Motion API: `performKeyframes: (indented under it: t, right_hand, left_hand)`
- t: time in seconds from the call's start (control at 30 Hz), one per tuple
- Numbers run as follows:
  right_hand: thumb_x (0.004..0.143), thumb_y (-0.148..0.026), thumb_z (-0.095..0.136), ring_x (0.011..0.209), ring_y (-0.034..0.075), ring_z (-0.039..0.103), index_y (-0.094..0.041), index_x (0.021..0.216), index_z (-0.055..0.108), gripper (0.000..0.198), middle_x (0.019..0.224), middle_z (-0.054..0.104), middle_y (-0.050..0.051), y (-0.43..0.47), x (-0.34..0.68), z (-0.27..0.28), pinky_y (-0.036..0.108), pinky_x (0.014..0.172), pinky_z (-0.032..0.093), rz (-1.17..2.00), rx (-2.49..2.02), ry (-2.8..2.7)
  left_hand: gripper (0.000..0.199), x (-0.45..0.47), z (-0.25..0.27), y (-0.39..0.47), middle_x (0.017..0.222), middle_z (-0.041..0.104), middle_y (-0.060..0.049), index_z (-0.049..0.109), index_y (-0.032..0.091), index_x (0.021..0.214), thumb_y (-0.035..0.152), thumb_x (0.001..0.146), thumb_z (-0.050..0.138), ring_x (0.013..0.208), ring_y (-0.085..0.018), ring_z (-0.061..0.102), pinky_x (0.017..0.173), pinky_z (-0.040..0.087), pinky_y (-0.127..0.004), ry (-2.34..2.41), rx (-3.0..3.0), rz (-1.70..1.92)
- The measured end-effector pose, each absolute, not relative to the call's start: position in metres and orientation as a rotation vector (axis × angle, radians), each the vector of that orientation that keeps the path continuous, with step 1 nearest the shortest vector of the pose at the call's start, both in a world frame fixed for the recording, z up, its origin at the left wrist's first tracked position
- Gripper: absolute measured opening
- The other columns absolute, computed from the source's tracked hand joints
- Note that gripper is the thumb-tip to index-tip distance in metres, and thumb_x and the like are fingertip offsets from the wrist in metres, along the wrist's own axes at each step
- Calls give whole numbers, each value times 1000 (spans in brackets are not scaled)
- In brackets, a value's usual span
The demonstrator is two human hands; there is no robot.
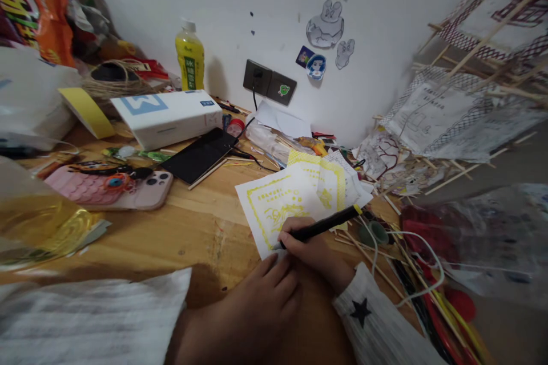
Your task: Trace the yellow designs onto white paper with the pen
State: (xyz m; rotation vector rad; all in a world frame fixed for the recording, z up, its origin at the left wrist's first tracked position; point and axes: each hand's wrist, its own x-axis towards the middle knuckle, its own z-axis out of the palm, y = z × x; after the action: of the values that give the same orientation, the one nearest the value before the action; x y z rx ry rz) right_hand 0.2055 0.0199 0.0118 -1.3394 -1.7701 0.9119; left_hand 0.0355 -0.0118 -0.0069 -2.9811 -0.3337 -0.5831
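Observation:
In the head view, my right hand (306, 245) is wrapped around a black marker pen (327, 222) with a yellow end, its tip down near the lower edge of a white sheet of paper (252, 205). The sheet carries yellow lettering and a drawing inside a yellow wavy border. My left hand (257, 302) lies palm down on the wooden table, holding nothing, with its fingers reaching the sheet's lower edge beside my right hand. Behind the sheet, partly overlapped, lies another paper (338, 174) with a yellow border.
A pink phone (145, 197), a black phone (201, 154) and a white box (171, 120) occupy the left. Behind the box stands a yellow drink bottle (189, 57). Thin sticks and a white cable (436, 262) lie at the right, below a paper-and-stick structure (449, 114).

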Motion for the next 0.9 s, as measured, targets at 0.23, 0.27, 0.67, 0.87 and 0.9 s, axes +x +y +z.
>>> performKeyframes:
  t: [0.23, 0.27, 0.67, 0.87, 0.9]
  right_hand:
    - [75, -20, 49, 57, 12, 44, -21, 55, 46, 20, 56, 47, -3, 20, 203, 18, 24, 57, 39, 922, -1329, -1821]
    - [74, -20, 49, 57, 12, 45, -21, 55, 46, 20, 57, 47, -3, 20, 203, 18, 24, 57, 39, 922, -1339, -1821]
    - [71, -21, 49, 56, 12, 42, -21, 55, 45, 17, 56, 45, -3, 20, 203, 15, 24, 56, 40, 952, -1361, -1693]
    - [71, -23, 49, 57, 12, 44, -21, 54, 45, 17, 56, 46, -3, 20, 203, 16, 24, 55, 39, 956, -1383, -1648]
    - [71, -23, 49, 57, 12, 44, -21, 54, 45, 18, 56, 46, -3, 20, 203, 16, 24, 55, 39, 958, -1383, -1641]
  left_hand:
    - [25, 34, -7, -12, 106, 64, -12, 64, 11, 105, 30, 89, 59, 106, -30, 55, 101, 35, -47, -344, -2971, -576]
    - [25, 34, -7, -12, 106, 64, -12, 64, 11, 105, 30, 89, 59, 106, -30, 55, 101, 36, -47, -344, -2967, -572]
    - [27, 35, -5, -11, 107, 64, -11, 64, 11, 106, 31, 89, 60, 106, -31, 55, 101, 36, -46, -313, -2957, -596]
    - [26, 34, -3, -12, 109, 64, -12, 64, 11, 107, 29, 89, 59, 108, -30, 55, 101, 36, -46, -323, -2973, -588]
    - [26, 34, -4, -12, 110, 64, -12, 64, 11, 107, 29, 89, 59, 109, -31, 54, 101, 36, -46, -314, -2976, -584]
